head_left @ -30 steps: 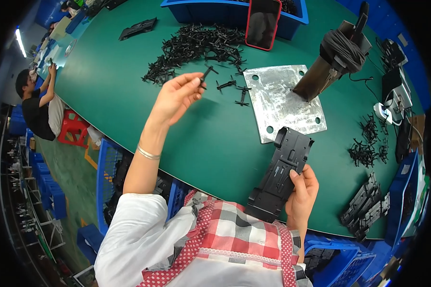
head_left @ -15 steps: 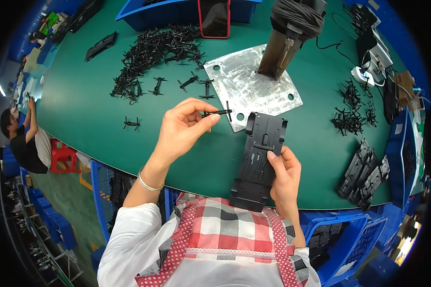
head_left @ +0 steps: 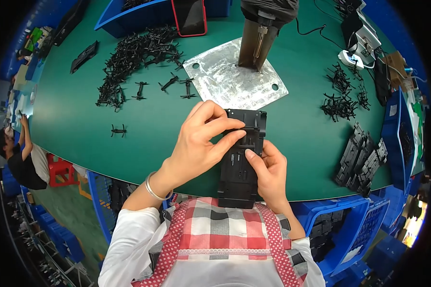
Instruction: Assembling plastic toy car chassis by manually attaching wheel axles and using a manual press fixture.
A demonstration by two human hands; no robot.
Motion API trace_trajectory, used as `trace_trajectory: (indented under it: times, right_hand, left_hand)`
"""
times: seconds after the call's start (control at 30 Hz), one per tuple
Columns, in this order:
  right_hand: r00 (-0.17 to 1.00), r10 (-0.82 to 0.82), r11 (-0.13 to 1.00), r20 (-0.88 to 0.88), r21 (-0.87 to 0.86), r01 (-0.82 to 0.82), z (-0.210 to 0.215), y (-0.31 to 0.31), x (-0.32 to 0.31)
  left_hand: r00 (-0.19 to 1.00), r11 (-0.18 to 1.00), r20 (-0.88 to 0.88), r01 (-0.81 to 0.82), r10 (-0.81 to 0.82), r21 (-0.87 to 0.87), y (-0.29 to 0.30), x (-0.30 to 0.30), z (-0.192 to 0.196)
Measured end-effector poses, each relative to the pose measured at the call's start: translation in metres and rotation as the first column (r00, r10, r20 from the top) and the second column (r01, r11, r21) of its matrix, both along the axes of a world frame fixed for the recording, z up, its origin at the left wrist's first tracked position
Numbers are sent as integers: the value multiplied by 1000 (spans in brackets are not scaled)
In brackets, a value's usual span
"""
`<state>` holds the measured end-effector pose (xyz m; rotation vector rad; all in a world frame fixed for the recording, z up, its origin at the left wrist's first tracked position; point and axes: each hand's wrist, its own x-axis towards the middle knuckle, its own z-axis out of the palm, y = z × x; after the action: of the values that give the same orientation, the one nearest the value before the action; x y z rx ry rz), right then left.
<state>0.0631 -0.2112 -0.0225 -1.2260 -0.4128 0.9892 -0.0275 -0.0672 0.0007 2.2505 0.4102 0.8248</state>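
My right hand (head_left: pixel 273 174) grips the lower right side of a long black plastic toy-car chassis (head_left: pixel 235 184), its thumb lying on the face. The chassis stands nearly upright in front of my apron. My left hand (head_left: pixel 203 141) reaches over its upper part, thumb and fingers pinched on a small black axle-like part (head_left: pixel 248 128) that lies against the chassis. The fingers cover much of that part, so I cannot tell whether it is seated. Loose axle-like parts lie to the left, one of them (head_left: pixel 119 130) apart from the others.
A heap of axle parts (head_left: pixel 129 60) lies far left, before a blue bin (head_left: pixel 115 24) and a red-framed phone (head_left: pixel 190 21). A metal plate (head_left: pixel 225 81) with a post stands ahead. Stacked chassis pieces (head_left: pixel 357 160) and a smaller axle pile (head_left: pixel 339 106) are at right.
My left hand has brought the axle part from over the table down onto the upper chassis. The chassis has turned more upright, and the view has shifted slightly to the right.
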Motion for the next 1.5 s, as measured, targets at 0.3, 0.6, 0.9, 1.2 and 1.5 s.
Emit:
trace_trajectory:
  times: [0.3, 0.6, 0.9, 1.2, 1.5]
  right_hand:
    - [963, -11, 999, 271, -33, 20, -5, -4, -2]
    - [879, -78, 996, 470, 5, 86, -9, -3, -5]
    - [701, -29, 998, 713, -24, 66, -6, -6, -1]
    - [725, -74, 997, 684, 77, 29, -6, -2, -4]
    - [724, -95, 995, 684, 59, 75, -11, -7, -7]
  left_hand:
    - [1000, 1000, 24, 7, -6, -30, -1, 7, -4]
    - [1000, 998, 8, -11, 12, -64, -1, 4, -7]
    - [997, 993, 22, 70, -68, -98, 0, -1, -9]
    - [988, 989, 34, 151, -151, -4, -6, -5, -6]
    - [975, 987, 156, 156, -160, 39, -10, -1, -23]
